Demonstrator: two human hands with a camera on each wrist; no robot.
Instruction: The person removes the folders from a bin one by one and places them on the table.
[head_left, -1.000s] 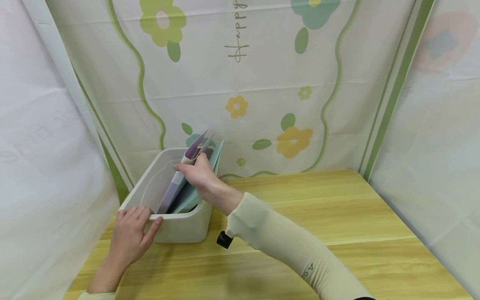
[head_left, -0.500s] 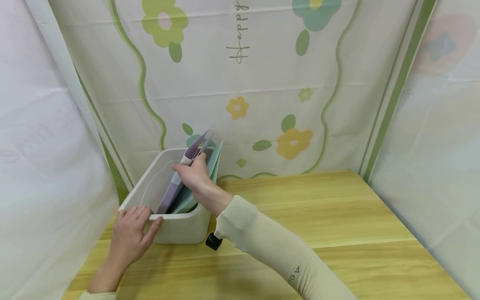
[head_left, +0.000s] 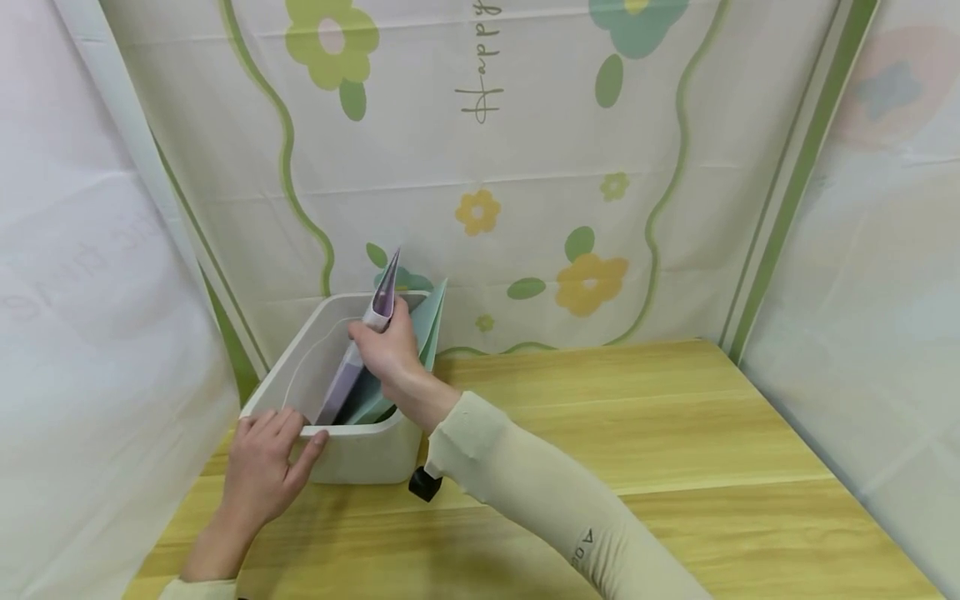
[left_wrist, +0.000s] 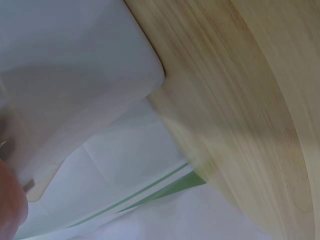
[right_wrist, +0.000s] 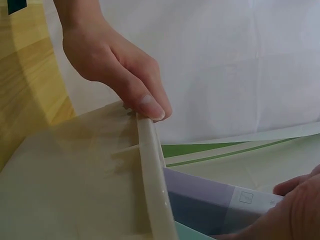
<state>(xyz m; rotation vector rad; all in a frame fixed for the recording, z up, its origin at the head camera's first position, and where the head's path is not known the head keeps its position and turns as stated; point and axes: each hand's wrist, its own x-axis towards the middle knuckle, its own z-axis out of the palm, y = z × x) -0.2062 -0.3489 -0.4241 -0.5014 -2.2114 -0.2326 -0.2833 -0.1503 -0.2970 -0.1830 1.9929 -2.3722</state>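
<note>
A white plastic bin (head_left: 360,460) stands on the table's left side. My left hand (head_left: 264,467) grips its near rim, thumb outside in the right wrist view, where the rim (right_wrist: 152,175) shows close. Inside the bin, a purple folder (head_left: 342,390) leans to the right; my right hand (head_left: 392,346) holds it by the upper spine. Right of it a mint-green folder (head_left: 429,323) rests tilted against the bin's right side, its top sticking out. In the right wrist view, a label shows on the purple folder's spine (right_wrist: 200,197). The left wrist view has only a fingertip (left_wrist: 10,205) beside the bin.
The wooden table (head_left: 600,433) stretches to the right of the bin. A flower-printed white cloth (head_left: 517,158) hangs behind, with more white cloth at left and right. A small black device (head_left: 425,483) sits at my right cuff.
The purple folder's top has swung left and stands steeper, its covers closer together. My right forearm has shifted left. My left hand stays on the rim.
</note>
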